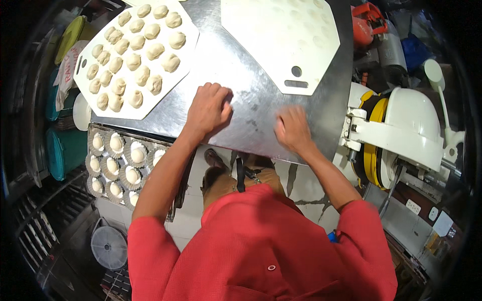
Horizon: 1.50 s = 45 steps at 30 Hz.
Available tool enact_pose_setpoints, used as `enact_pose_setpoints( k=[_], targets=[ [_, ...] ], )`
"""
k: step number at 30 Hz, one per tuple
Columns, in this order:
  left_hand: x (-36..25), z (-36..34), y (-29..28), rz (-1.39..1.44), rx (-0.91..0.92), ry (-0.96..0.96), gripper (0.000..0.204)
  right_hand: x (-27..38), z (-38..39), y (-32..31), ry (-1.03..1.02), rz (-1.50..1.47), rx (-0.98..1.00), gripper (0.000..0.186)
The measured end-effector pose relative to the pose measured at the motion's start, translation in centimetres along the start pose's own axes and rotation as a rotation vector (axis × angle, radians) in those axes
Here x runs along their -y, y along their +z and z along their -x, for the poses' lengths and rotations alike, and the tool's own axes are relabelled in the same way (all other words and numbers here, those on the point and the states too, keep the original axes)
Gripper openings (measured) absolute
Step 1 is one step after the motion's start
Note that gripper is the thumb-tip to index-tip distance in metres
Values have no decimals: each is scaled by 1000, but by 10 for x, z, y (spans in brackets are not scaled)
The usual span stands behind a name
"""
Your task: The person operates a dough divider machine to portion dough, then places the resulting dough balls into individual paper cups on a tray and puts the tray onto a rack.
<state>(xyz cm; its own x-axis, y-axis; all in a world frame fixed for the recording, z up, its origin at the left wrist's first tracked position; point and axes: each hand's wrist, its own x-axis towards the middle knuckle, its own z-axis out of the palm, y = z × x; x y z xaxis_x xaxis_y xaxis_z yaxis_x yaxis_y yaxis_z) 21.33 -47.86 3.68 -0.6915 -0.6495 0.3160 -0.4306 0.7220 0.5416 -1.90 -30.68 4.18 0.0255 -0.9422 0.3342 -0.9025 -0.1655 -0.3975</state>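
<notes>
Two hands at the steel surface (248,128): left hand (208,108) loosely curled, knuckles up; right hand (292,128) blurred, apparently bent inward. Nothing visible in either grip; anything hidden beneath, impossible to tell. Likeliest trouble: a nudge to the left white board (187,55) from a careless sweep of the left forearm (173,155), pressing closely set dough pieces (133,61) together until stuck. Also possible: paper-cupped dough balls (132,175), near that forearm, knocked askew. Dough pieces beyond and to the left of the left hand, near but apart; farther from the right. Second white board (271,50) ahead of the right hand, not touching.
</notes>
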Motion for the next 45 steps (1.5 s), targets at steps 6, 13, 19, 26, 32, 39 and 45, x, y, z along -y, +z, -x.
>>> enact_pose_setpoints(
  k=[6, 13, 19, 26, 32, 39, 45],
  targets=[
    [-35, 19, 26, 51, -13, -41, 9, 34, 8, 15, 184, -12, 28, 17],
    [10, 16, 0, 23, 98, 124, 16, -13, 21, -9, 97, 90, 24, 14],
    [-40, 6, 32, 115, -4, -42, 11, 30, -25, 20, 158, 15, -46, 8],
    [10, 47, -18, 93, 107, 24, 22, 2, 56, -20, 34, -22, 117, 8],
    [-29, -6, 30, 46, -62, -19, 19, 19, -29, 17, 256, -55, -98, 8],
    [6, 63, -17, 72, 196, -1, 33, -1, 69, -31, -25, -30, 138, 16],
    [-12, -7, 20, 76, -12, 59, 25, 11, -38, 22, 138, -5, -32, 17]
  ],
)
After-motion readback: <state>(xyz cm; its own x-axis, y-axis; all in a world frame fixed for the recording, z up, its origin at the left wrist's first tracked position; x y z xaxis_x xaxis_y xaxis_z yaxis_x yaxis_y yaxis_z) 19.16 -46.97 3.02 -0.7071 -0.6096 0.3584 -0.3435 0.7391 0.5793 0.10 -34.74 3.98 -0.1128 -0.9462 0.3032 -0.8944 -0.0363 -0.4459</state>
